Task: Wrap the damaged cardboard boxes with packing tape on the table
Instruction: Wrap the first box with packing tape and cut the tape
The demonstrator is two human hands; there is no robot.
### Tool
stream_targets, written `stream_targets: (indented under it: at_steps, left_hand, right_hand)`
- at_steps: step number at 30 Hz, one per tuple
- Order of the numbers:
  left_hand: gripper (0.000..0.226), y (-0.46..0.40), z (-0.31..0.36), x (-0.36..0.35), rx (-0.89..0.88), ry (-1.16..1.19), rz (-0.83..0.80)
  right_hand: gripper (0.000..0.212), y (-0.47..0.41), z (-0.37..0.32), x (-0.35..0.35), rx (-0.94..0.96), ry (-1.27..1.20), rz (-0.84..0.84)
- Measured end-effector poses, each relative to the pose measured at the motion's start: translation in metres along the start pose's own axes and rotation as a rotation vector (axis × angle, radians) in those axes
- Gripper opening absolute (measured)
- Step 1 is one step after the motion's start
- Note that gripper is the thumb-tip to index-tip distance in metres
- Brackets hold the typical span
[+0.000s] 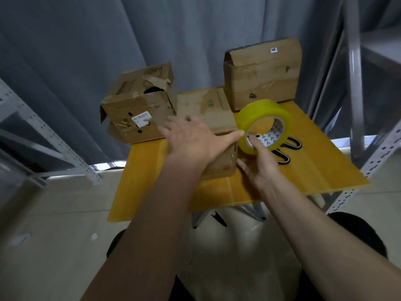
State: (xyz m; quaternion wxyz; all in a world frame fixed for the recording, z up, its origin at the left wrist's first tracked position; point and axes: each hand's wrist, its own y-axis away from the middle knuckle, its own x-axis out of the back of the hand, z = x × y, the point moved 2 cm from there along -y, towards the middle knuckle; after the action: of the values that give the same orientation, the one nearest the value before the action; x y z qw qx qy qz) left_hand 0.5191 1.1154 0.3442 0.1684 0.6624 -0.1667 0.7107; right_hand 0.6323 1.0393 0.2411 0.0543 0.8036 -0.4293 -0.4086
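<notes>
Three worn cardboard boxes stand on the yellow table (314,166). The middle box (204,109) lies closest, and my left hand (193,137) rests flat on its top with fingers spread and the thumb reaching toward the tape. My right hand (258,161) holds a yellow roll of packing tape (263,124) at the box's right side, with a finger hooked through the core. A torn box (138,109) with holes and a white label sits at the left. A third box (262,74) stands at the back right.
Scissors with black handles (286,151) lie on the table behind the tape roll. Grey metal shelving uprights (355,83) flank the table on both sides, and a grey curtain hangs behind. The table's front edge is near my body.
</notes>
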Motion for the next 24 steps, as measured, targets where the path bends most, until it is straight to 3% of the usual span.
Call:
stream_targets:
  at_steps: [2,4,8,11,14,19,24]
  left_hand:
    - [0.146,-0.006,0.003,0.001,-0.001,-0.033,-0.024]
    - [0.147,-0.011,0.004,0.001,0.028,0.09,-0.023]
    - [0.123,-0.013,0.002,0.0,0.015,0.201,0.031]
    - [0.11,-0.014,-0.011,0.004,-0.001,0.346,0.044]
    - [0.103,-0.017,-0.024,0.012,0.029,0.71,0.04]
    - [0.1,-0.013,-0.033,-0.012,0.123,1.527,-0.094]
    - [0.071,-0.001,-0.051,-0.077,0.093,1.848,-0.237]
  right_hand:
    - [0.039,-0.004,-0.002,-0.003,0.01,0.066,-0.012]
    - [0.042,-0.006,-0.009,-0.004,0.035,0.107,0.019]
    - [0.043,0.0,-0.019,-0.012,0.053,0.163,0.072]
    - [0.03,0.008,-0.036,-0.023,0.138,0.178,0.05]
    - [0.013,0.017,-0.063,-0.046,0.384,0.306,-0.002]
    - [0.03,0.028,-0.077,-0.087,0.635,0.44,-0.047]
    - [0.008,0.029,-0.041,-0.097,0.65,0.812,-0.159]
